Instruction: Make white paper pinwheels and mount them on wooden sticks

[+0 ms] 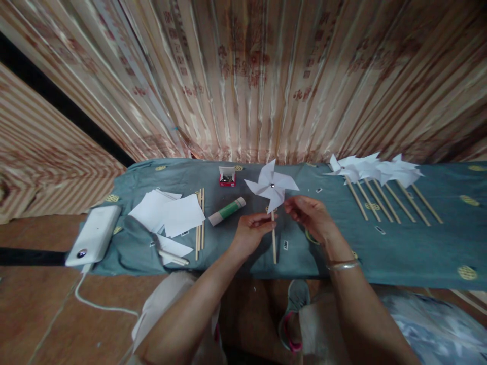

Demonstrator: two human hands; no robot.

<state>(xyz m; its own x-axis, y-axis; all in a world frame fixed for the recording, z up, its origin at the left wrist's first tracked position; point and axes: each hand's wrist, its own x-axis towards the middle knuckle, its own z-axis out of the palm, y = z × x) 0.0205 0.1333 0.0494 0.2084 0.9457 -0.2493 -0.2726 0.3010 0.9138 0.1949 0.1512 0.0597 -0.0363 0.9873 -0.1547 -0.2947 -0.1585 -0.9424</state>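
A white paper pinwheel [271, 185] with a metal pin at its centre stands on a wooden stick [273, 238]. My left hand [252, 231] is closed round the stick just below the paper. My right hand [310, 214] is beside it on the right, its fingers pinched at the lower right blade of the pinwheel. Both hands hover over a blue-grey cloth [399, 248] spread on the floor.
Several finished pinwheels on sticks [376, 175] lie at the right. A glue stick [227, 211], a small red box of pins [227, 177], loose sticks [200, 223], white paper squares [171, 210], scissors [167, 251] and a white power bank [94, 234] lie to the left. Curtains hang behind.
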